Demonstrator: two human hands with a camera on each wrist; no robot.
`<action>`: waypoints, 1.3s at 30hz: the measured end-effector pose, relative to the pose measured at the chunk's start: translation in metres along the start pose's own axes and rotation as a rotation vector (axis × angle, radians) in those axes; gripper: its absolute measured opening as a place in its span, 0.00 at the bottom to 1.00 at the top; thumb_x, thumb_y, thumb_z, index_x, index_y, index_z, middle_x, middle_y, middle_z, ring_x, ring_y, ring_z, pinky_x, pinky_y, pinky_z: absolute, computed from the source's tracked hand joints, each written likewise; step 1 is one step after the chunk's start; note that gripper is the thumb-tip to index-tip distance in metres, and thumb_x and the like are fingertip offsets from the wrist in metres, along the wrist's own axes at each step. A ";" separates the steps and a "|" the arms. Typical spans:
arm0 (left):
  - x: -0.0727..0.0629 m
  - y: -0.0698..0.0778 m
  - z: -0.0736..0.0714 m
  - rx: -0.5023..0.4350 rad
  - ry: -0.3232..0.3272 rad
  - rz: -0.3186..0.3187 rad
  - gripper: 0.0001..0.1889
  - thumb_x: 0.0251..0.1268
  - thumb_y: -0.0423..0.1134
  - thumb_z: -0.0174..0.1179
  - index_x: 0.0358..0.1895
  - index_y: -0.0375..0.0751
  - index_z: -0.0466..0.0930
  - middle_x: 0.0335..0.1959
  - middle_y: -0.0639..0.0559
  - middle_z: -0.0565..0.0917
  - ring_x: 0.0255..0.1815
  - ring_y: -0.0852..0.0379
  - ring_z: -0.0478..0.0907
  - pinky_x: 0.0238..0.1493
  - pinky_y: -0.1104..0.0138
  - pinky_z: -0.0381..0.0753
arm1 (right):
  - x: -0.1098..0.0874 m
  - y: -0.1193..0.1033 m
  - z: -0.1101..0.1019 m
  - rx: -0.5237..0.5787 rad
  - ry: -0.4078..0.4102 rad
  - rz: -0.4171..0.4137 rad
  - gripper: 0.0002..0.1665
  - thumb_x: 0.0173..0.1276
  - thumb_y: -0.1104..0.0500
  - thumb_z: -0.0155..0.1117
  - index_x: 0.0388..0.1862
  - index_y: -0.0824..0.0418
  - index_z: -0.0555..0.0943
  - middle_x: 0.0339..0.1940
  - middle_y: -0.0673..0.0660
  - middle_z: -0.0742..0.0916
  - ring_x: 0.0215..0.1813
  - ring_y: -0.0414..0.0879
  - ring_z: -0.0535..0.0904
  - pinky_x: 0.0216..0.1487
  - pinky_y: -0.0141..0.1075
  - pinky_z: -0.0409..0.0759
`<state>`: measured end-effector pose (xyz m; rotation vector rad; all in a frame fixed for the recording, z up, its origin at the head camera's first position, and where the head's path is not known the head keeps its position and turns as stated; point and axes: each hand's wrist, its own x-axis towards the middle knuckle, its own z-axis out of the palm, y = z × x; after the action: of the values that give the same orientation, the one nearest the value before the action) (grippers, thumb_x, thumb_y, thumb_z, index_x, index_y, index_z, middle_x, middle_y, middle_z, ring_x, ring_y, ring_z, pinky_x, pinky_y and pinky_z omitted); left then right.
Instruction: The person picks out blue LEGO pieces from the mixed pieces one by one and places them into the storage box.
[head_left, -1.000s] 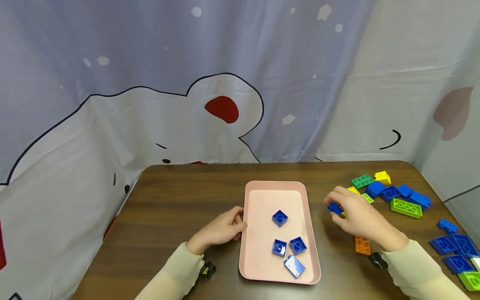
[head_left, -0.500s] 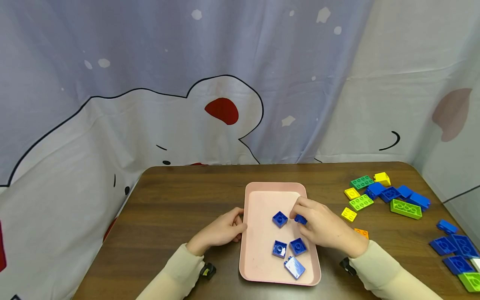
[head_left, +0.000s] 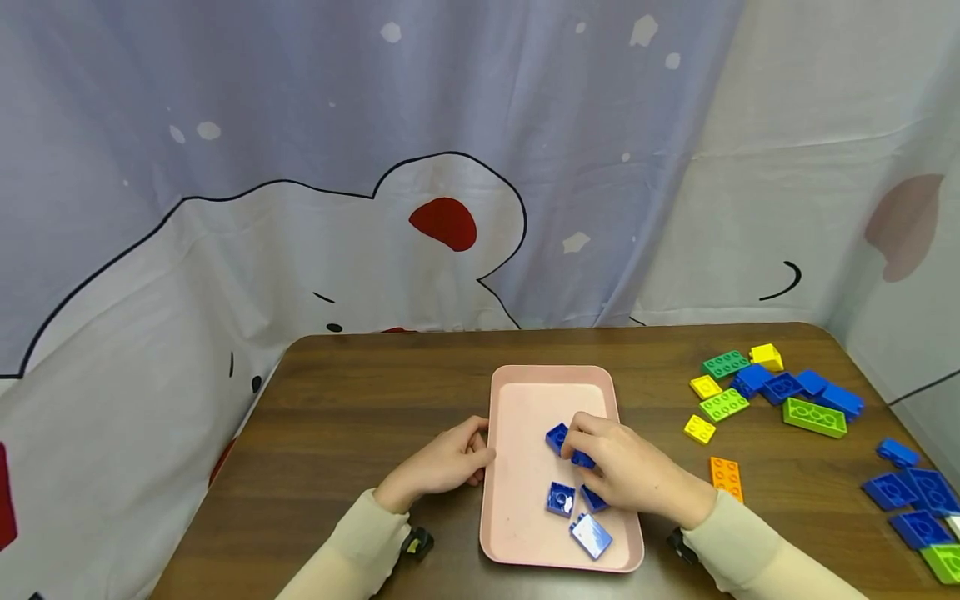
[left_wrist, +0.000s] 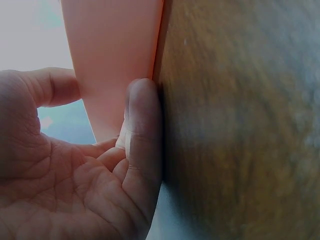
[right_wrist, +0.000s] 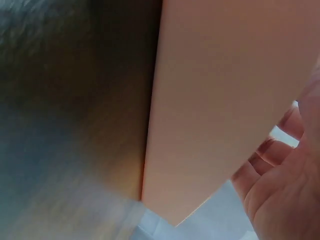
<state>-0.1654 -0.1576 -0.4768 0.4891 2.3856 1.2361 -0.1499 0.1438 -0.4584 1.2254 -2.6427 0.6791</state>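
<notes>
My left hand point(head_left: 438, 462) rests at the left side of the pink tray point(head_left: 498, 517). In the left wrist view, a fingertip point(left_wrist: 143, 92) lies against the tray's outer wall low by the table, and another digit reaches its rim. Over the tray's right half, my right hand point(head_left: 626, 467) pinches a small blue brick point(head_left: 582, 459) between thumb and fingers. Beside it lies another blue brick point(head_left: 556, 437), partly covered by the fingers. Below are a square blue brick point(head_left: 560, 499), a partly hidden blue brick point(head_left: 594, 498) and a shiny blue brick point(head_left: 591, 535). In the right wrist view the tray wall hides the held brick.
Right of the tray lie an orange brick point(head_left: 726, 478) and a yellow brick point(head_left: 700, 429). Farther back sit a dark green brick point(head_left: 725, 363), light green bricks point(head_left: 814, 417) and several blue ones. More blue bricks point(head_left: 921, 529) line the table's right edge.
My right hand has carried the blue brick leftward from the loose bricks on the right to over the tray, then slightly lower toward its middle. The left hand has stayed at the tray's edge.
</notes>
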 end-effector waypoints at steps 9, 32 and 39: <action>0.000 0.000 0.000 -0.003 0.005 0.004 0.27 0.71 0.39 0.54 0.70 0.31 0.68 0.30 0.50 0.81 0.25 0.59 0.80 0.30 0.68 0.81 | -0.007 -0.006 -0.009 -0.072 -0.034 0.065 0.31 0.57 0.41 0.80 0.55 0.51 0.83 0.48 0.46 0.82 0.44 0.34 0.74 0.47 0.35 0.81; -0.002 0.004 -0.001 0.002 -0.005 -0.002 0.27 0.73 0.40 0.54 0.71 0.30 0.67 0.30 0.51 0.81 0.25 0.57 0.81 0.31 0.68 0.81 | -0.062 0.059 -0.072 -0.187 0.065 0.254 0.28 0.61 0.49 0.79 0.58 0.55 0.83 0.53 0.52 0.85 0.52 0.49 0.82 0.52 0.52 0.83; -0.001 0.003 -0.001 0.004 0.003 -0.007 0.27 0.72 0.40 0.53 0.70 0.31 0.68 0.29 0.53 0.81 0.25 0.58 0.81 0.30 0.67 0.80 | -0.076 0.101 -0.089 -0.217 0.072 0.343 0.30 0.60 0.52 0.80 0.59 0.60 0.83 0.55 0.59 0.83 0.52 0.59 0.82 0.50 0.60 0.81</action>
<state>-0.1642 -0.1571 -0.4736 0.4804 2.3909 1.2304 -0.1809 0.2943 -0.4381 0.6864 -2.8017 0.4531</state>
